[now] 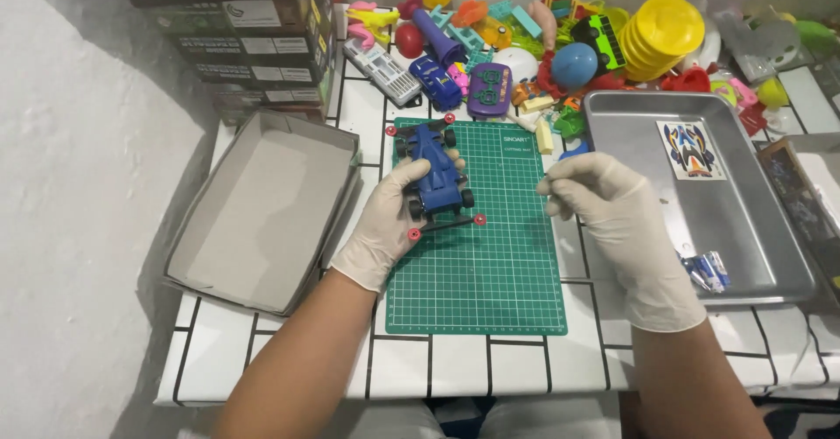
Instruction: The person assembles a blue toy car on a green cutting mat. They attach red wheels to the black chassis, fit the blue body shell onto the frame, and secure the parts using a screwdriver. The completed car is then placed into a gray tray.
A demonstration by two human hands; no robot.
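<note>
Inside metal tray (752,229): sticker sheet (691,150), perhaps wrappers (705,271).

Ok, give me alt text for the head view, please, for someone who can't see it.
A gloved left hand grips a blue toy race car on a green cutting mat, while the gloved right hand hovers empty beside a metal tray. A heap of colourful plastic toys lies behind, and an open cardboard box sits at left.

Bright, even light, soft shadow beside the cardboard box (262,207), perhaps slight edge distortion; focus sharp.
</note>
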